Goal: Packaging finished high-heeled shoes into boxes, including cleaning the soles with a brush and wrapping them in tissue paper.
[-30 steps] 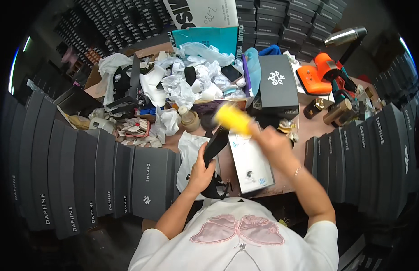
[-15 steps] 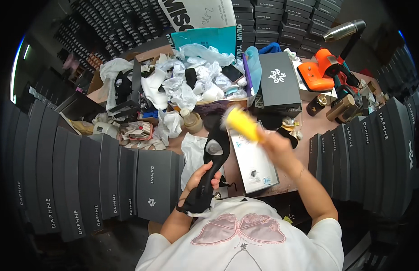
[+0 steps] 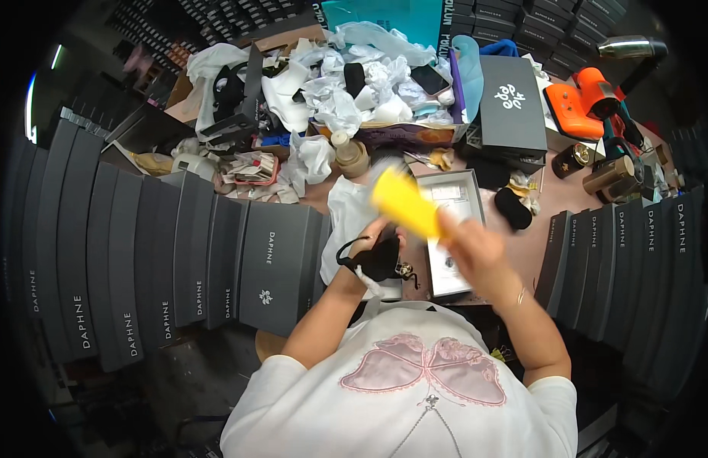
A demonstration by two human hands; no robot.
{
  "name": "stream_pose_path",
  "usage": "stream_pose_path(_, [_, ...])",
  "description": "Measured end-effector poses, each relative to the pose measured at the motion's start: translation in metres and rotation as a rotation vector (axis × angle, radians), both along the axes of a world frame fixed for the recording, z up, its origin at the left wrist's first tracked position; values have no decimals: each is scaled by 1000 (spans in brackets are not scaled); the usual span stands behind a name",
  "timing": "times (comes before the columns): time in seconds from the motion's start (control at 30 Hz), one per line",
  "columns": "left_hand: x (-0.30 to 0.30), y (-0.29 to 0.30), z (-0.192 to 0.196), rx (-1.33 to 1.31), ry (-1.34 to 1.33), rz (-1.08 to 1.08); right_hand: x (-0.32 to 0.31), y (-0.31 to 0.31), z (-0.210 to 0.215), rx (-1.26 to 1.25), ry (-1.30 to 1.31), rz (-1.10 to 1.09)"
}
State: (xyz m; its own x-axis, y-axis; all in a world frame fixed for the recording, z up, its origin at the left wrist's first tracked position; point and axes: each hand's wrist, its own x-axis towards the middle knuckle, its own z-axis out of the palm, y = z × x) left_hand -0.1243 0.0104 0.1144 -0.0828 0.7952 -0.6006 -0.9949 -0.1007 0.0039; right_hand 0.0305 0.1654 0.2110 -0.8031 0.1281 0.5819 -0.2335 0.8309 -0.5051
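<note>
Stacks of dark grey shoe boxes [image 3: 217,259] walled in a cluttered brown table [image 3: 537,237] on both sides, with more boxes piled along its far edge. Near the table's front edge, the person's left hand [image 3: 373,248] was closed around a black shoe [image 3: 378,259], its thin strap looping out beside the wrist. The right hand [image 3: 472,244] gripped a yellow cloth [image 3: 406,202], blurred with motion, lifted just above and to the right of the shoe; the two hands were close together, the cloth nearly touching the shoe, though whether it actually touched could not be told.

Under the hands lay an open white box [image 3: 453,229] with its tray showing, and a sheet of white paper [image 3: 350,210] spread just left of it. Crumpled white tissue paper [image 3: 346,91] covered the far middle of the table, around a black phone [image 3: 430,79]. A closed dark grey box [image 3: 510,103] with a white emblem stood toward the far right corner, next to an orange tool [image 3: 579,103]. A small brown tin [image 3: 571,160] sat near the right edge. A black pouch [image 3: 513,208] rested right of the white box.
</note>
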Motion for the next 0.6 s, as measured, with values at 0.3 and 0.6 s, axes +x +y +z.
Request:
stream_pose_path(0.3, [-15,0,15,-227,580,153,21,14,-13,-574,-252,-134])
stream_pose_path(0.6, [10,-10,47,-96,910,116,-2,-33,-54,-1276,-770,58])
